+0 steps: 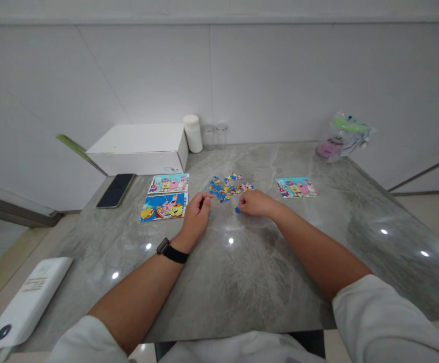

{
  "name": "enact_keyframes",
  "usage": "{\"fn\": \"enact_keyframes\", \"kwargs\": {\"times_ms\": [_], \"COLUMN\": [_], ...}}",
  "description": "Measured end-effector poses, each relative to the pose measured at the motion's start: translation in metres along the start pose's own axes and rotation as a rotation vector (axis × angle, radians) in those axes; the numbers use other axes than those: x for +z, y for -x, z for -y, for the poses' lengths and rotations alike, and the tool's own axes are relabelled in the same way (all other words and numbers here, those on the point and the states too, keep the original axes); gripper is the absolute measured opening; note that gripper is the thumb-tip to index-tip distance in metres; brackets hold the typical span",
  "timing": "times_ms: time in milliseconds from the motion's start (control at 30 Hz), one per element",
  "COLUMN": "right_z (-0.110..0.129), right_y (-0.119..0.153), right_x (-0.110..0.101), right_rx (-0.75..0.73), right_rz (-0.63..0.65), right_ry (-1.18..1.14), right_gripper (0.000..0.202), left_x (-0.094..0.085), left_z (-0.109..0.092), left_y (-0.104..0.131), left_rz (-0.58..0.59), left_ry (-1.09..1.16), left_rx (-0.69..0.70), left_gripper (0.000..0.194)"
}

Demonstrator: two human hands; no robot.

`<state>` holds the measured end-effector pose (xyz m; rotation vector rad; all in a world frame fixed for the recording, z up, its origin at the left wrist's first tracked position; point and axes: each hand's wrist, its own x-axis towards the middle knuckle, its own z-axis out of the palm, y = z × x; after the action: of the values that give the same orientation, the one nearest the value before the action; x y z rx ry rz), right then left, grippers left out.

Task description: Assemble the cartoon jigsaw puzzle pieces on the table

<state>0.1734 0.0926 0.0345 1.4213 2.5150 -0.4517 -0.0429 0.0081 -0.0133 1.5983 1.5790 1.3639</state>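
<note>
A loose heap of small jigsaw puzzle pieces (227,188), mostly blue with yellow and pink bits, lies on the grey table in front of me. My right hand (256,203) is closed at the near right edge of the heap, its fingertips on a blue puzzle piece (237,209). My left hand (198,210) rests at the heap's left side with its fingers curled in. A speck of light blue shows by its fingers; what they hold, if anything, is hidden. Left of that hand lie two cartoon picture cards, an upper card (168,184) and a lower card (164,206).
Another cartoon card (298,187) lies to the right. At the back stand a white box (139,146), a white bottle (193,134) and two clear jars (214,137). A phone (116,191) and a white device (28,300) are at left, a plastic bag (343,138) at back right.
</note>
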Motion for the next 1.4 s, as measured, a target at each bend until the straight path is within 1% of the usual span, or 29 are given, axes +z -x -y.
{"fn": "enact_keyframes", "kwargs": {"times_ms": [133,200,267,333,400,433,500,600,700,867,1233,1400], "right_z": [-0.006,-0.010,-0.012,-0.013,-0.013,-0.013,-0.014,-0.014,-0.013,-0.012,-0.009,-0.006], "right_y": [0.001,0.002,0.003,0.004,0.003,0.002,0.000,-0.001,-0.001,0.000,0.002,0.000], "right_x": [0.001,0.001,0.001,0.003,0.006,0.007,0.009,0.010,0.009,0.009,0.007,0.010], "right_rx": [0.003,0.009,-0.006,-0.057,-0.116,-0.138,-0.169,-0.195,-0.206,-0.194,-0.149,-0.158], "right_rz": [0.013,-0.025,-0.085,-0.117,-0.116,-0.109,-0.098,-0.093,-0.093,-0.075,-0.071,-0.102], "right_ry": [0.034,0.037,0.011,-0.038,-0.075,-0.082,-0.083,-0.088,-0.094,-0.107,-0.132,-0.119], "right_gripper": [0.027,0.024,0.020,0.023,0.026,0.025,0.023,0.022,0.017,0.015,0.011,0.013], "left_x": [-0.006,-0.010,-0.013,-0.015,-0.014,-0.013,-0.012,-0.012,-0.014,-0.016,-0.014,-0.013], "left_z": [0.006,0.007,0.006,0.000,-0.007,-0.011,-0.017,-0.020,-0.016,-0.011,-0.024,-0.025], "left_y": [-0.006,-0.010,-0.010,-0.006,0.002,0.007,0.016,0.024,0.024,0.021,0.027,0.028], "left_rz": [-0.031,-0.060,-0.079,-0.024,0.086,0.123,0.161,0.208,0.254,0.243,0.331,0.328], "left_ry": [-0.037,-0.074,-0.165,-0.338,-0.546,-0.637,-0.773,-0.893,-0.953,-1.020,-1.001,-1.010], "left_rx": [0.010,0.026,0.038,0.075,0.135,0.151,0.162,0.151,0.132,0.115,0.135,0.133], "left_gripper": [0.023,0.025,0.025,0.021,0.020,0.021,0.025,0.027,0.023,0.020,0.016,0.016]}}
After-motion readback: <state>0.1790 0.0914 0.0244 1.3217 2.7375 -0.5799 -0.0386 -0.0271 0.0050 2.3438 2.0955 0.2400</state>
